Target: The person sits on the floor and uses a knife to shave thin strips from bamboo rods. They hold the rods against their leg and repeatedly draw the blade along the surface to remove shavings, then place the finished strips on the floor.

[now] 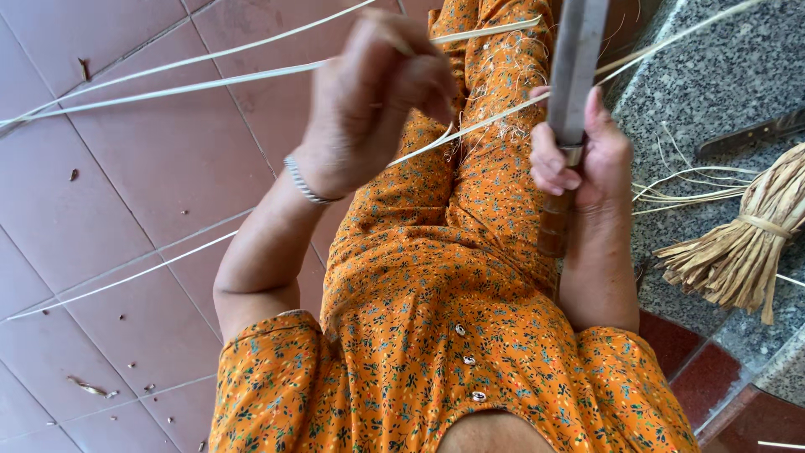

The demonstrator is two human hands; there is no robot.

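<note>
Open tiled floor [126, 168] beside left hand [377, 101] pinching strip [470, 127].

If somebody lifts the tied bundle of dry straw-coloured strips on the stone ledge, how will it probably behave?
The bundle probably feels light for its size, since it looks like thin dry strips. The band around it should keep it together, though the cut ends fan out and may shed pieces. Lying on the speckled ledge, it seems unlikely to roll.
</note>
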